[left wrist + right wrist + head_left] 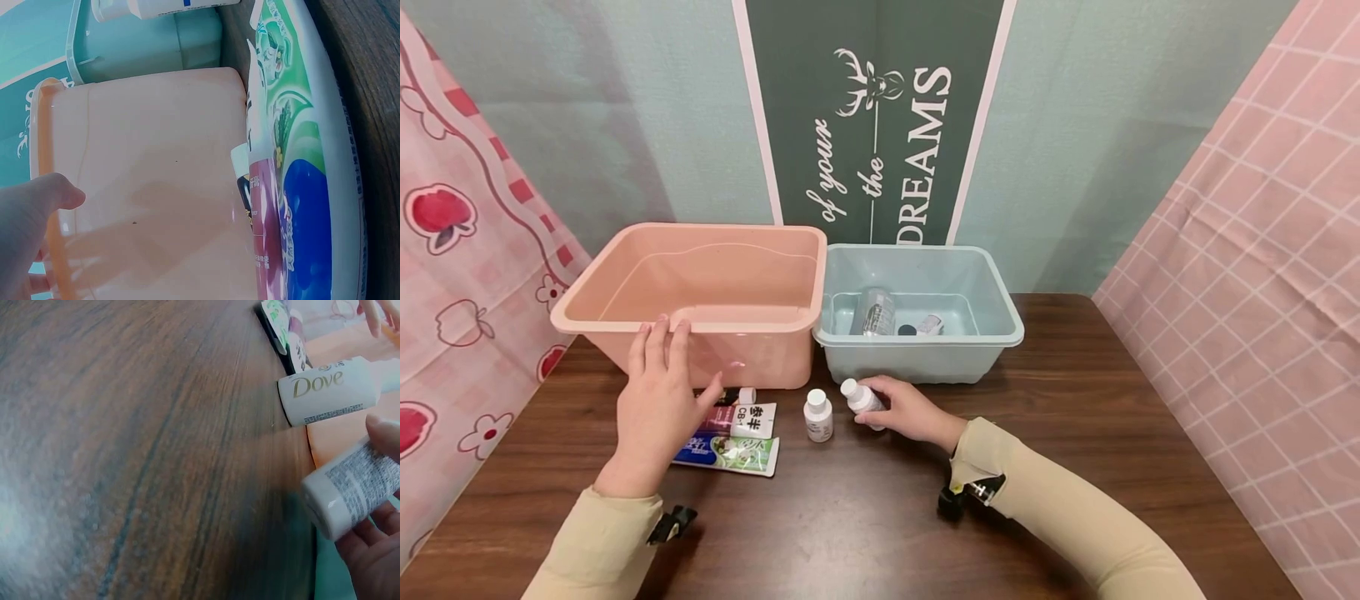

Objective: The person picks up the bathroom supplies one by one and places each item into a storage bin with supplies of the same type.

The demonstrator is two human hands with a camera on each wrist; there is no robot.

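My right hand point(913, 410) pinches a small white bottle point(862, 400) by its body, tilted, with its white cap toward the upper left. In the right wrist view the held bottle point(353, 487) shows fine print and its base. Just left of it a second white bottle point(818, 417) stands upright on the table; the right wrist view reads Dove on this bottle point(328, 390). My left hand point(655, 400) is at the front rim of the pink bin point(760, 354), fingers straight over the rim and thumb spread to the right.
Beside the pink bin stands a blue-grey bin point(917, 362) with a clear container point(878, 312) and small items inside. Under my left hand lie a green and blue tube point(737, 454), a maroon and white tube point(752, 421) and a black item with a white cap point(747, 397).
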